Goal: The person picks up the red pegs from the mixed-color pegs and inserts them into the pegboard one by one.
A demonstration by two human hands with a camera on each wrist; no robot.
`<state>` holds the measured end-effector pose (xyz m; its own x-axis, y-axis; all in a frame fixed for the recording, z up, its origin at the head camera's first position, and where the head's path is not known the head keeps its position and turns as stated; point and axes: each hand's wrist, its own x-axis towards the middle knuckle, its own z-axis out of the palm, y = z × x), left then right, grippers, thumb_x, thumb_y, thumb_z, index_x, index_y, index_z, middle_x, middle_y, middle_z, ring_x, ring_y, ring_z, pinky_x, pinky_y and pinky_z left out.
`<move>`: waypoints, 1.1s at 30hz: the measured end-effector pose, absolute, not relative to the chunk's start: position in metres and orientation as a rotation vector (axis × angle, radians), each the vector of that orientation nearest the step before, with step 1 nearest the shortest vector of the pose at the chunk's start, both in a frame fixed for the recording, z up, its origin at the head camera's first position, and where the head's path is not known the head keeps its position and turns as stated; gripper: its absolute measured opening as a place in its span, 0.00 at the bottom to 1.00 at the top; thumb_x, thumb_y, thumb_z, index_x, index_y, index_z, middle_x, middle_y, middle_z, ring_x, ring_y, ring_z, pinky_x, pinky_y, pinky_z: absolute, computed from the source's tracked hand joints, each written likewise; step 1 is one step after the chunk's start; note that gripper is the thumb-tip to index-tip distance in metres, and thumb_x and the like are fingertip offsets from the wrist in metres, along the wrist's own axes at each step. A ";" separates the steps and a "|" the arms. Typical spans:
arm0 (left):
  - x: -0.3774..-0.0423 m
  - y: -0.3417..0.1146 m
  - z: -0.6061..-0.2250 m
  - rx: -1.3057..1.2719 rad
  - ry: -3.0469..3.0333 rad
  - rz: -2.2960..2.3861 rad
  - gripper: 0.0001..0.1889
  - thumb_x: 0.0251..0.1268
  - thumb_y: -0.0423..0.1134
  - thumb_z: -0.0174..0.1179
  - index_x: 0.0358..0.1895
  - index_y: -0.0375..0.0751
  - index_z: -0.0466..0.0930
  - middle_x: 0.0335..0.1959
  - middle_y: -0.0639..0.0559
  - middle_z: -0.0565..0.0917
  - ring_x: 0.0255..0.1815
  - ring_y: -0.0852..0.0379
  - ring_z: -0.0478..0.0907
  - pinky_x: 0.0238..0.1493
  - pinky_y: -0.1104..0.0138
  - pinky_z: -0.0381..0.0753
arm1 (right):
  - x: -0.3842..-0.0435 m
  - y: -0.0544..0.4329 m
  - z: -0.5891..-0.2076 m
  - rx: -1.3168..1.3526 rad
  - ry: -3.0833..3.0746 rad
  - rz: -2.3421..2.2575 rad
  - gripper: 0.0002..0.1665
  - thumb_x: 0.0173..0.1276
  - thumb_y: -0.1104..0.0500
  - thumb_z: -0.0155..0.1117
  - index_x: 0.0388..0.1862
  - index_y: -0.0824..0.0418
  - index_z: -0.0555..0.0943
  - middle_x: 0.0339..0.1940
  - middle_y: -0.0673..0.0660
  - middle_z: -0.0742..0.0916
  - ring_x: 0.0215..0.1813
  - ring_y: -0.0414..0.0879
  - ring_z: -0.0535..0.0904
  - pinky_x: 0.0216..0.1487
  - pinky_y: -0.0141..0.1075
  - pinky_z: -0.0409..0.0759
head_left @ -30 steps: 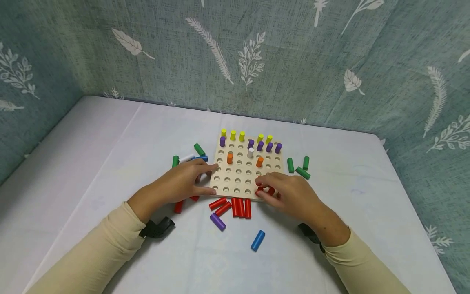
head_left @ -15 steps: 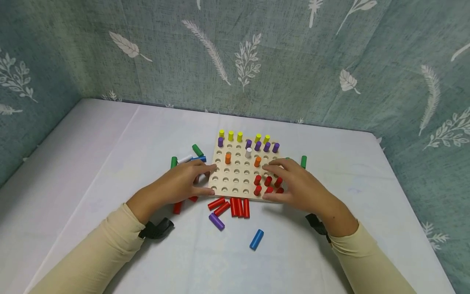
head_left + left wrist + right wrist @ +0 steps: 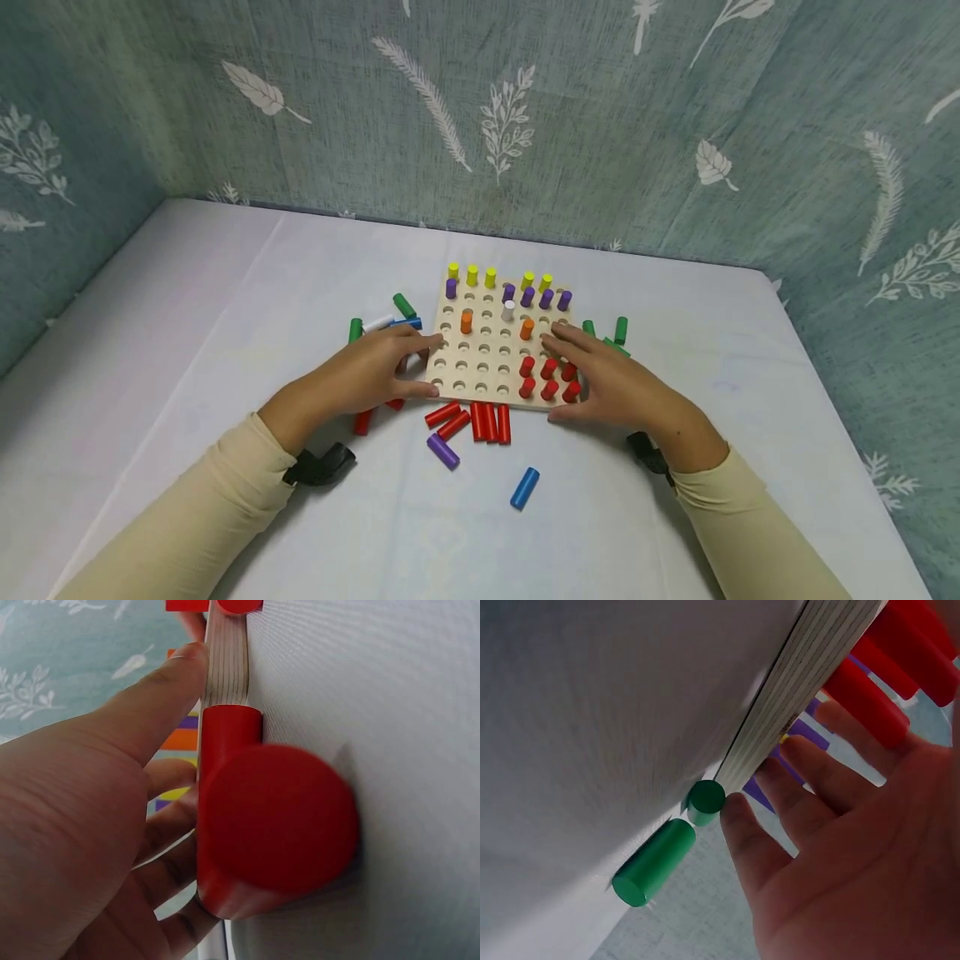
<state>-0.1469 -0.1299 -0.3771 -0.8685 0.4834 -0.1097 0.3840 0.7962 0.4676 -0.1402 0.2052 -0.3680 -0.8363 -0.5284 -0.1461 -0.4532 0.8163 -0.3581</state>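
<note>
The pegboard (image 3: 492, 359) lies on the worktop (image 3: 420, 542). The left hand (image 3: 371, 367) has relaxed fingers and touches its left edge, without gripping. The right hand (image 3: 621, 379) grips nothing; its fingers extend loosely over the right edge, beside 6 standing red pegs (image 3: 549, 390). 3 loose red pegs (image 3: 491, 423) lie side by side just before the near edge, between both hands, long axes pointing to the pegboard.

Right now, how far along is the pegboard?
Looks done: yellow pegs, purple pegs, orange pegs, a white peg and six red pegs stand in the pegboard. In hand: no peg visibly; the left hand touches the pegboard's left edge, the right hand spreads at its right. Remaining: many holes are bare, and loose pegs lie around it on the table.
</note>
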 end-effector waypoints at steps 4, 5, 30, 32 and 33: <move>-0.146 -0.130 -0.377 0.677 2.759 0.640 0.41 0.53 0.57 0.74 0.71 0.51 0.72 0.62 0.45 0.79 0.51 0.52 0.75 0.44 0.66 0.79 | -0.141 0.204 -0.369 -0.718 2.749 -0.453 0.60 0.51 0.39 0.80 0.80 0.51 0.61 0.82 0.58 0.61 0.81 0.59 0.57 0.72 0.60 0.66; -0.146 -0.131 -0.377 0.680 2.763 0.635 0.41 0.53 0.57 0.74 0.71 0.51 0.72 0.62 0.45 0.78 0.52 0.52 0.75 0.45 0.65 0.79 | -0.141 0.204 -0.369 -0.717 2.749 -0.453 0.60 0.51 0.39 0.80 0.80 0.51 0.61 0.82 0.57 0.61 0.81 0.59 0.56 0.72 0.60 0.65; -0.153 -0.161 -0.353 0.618 2.518 0.738 0.12 0.55 0.41 0.75 0.43 0.53 0.86 0.40 0.57 0.83 0.41 0.55 0.76 0.39 0.65 0.80 | -0.141 0.205 -0.368 -0.725 2.746 -0.451 0.57 0.52 0.39 0.79 0.78 0.51 0.65 0.82 0.56 0.60 0.82 0.58 0.55 0.73 0.59 0.65; -0.152 -0.162 -0.353 0.612 2.498 0.715 0.12 0.54 0.42 0.76 0.42 0.55 0.86 0.39 0.57 0.83 0.41 0.55 0.75 0.39 0.65 0.80 | -0.141 0.205 -0.368 -0.726 2.748 -0.461 0.57 0.52 0.39 0.80 0.78 0.51 0.65 0.82 0.56 0.60 0.82 0.59 0.55 0.73 0.59 0.65; -0.152 -0.162 -0.353 0.610 2.487 0.708 0.12 0.53 0.43 0.76 0.41 0.55 0.86 0.39 0.57 0.82 0.40 0.55 0.75 0.39 0.65 0.80 | -0.141 0.205 -0.369 -0.726 2.745 -0.466 0.57 0.52 0.39 0.80 0.78 0.51 0.65 0.82 0.56 0.60 0.82 0.59 0.55 0.73 0.60 0.65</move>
<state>-0.1517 -0.1618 -0.3531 -0.7855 0.5290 -0.3211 0.2806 0.7670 0.5771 -0.1408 0.2048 -0.3686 -0.8401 -0.5155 -0.1686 -0.4309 0.8232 -0.3698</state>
